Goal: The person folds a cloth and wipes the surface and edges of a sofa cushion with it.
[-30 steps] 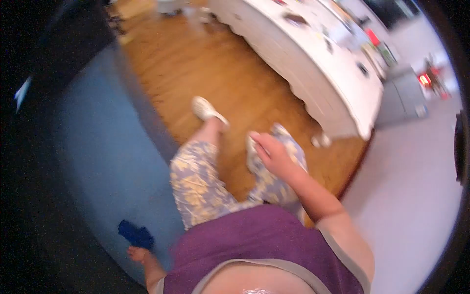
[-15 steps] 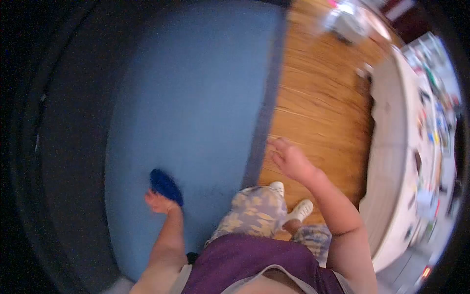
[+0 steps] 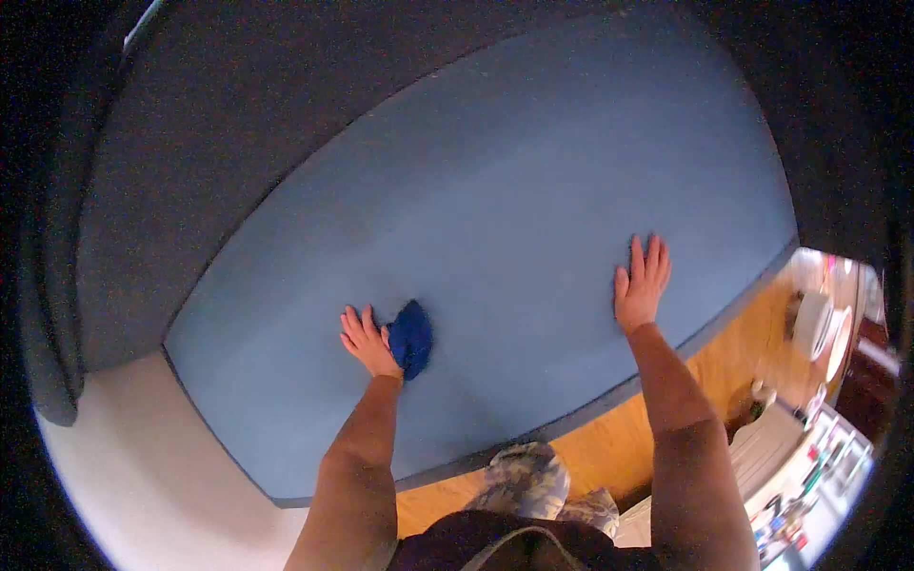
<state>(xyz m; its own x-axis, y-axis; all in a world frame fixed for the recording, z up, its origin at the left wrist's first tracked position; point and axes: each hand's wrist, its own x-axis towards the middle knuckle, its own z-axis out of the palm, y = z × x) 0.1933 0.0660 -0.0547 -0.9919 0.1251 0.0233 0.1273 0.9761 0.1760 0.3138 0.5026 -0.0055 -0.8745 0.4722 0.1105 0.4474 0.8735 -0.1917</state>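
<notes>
My left hand rests on a large blue-grey sofa seat, its fingers spread. Against its thumb side is a folded dark blue cloth, apparently held at the thumb and palm. Part of the cloth's edge is hidden by the hand. Further right, my right hand lies palm down on the same seat, fingers stretched out, with nothing in it.
A dark sofa back borders the seat along the far side. Wooden floor runs along the near edge, where my legs stand. To the right are a pale cabinet with several small items on top and a white appliance.
The view has turned toward the seat. My right hand has gone from above the floor to flat on the seat. My left hand, with the dark blue cloth, now leans on the seat.
</notes>
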